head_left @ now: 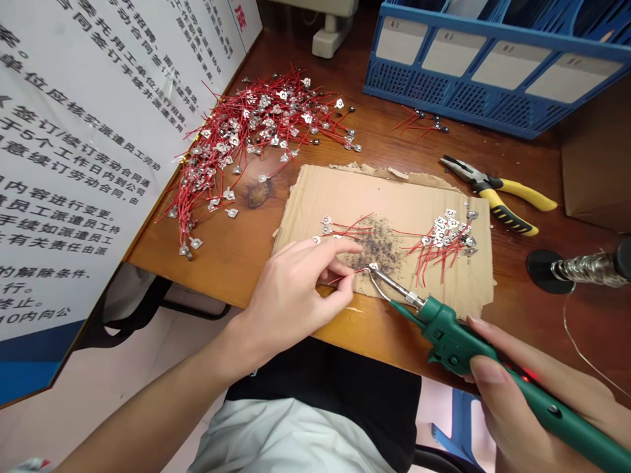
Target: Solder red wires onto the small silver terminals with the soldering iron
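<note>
Between thumb and fingers my left hand [300,289] pinches a red wire [361,270] over the near edge of a scorched cardboard sheet [340,187]. At the wire's end is a small metal contact plate [373,267]. The tip of a green soldering iron [456,338] meets that plate, or comes very close. My right hand [522,401] is wrapped round the iron's handle. A thin feed tube on the iron also points at the joint. On the cardboard, a few wired plates [328,226] lie beyond my left hand, and a bunch of wired plates [446,233] sits on the right.
A large heap of red-wired plates [261,112] covers the back left, beside a printed board [89,131]. Yellow-handled pliers [493,187] lie right of the cardboard. A solder spool [586,266] stands at the far right. Behind is a blue file rack [453,79].
</note>
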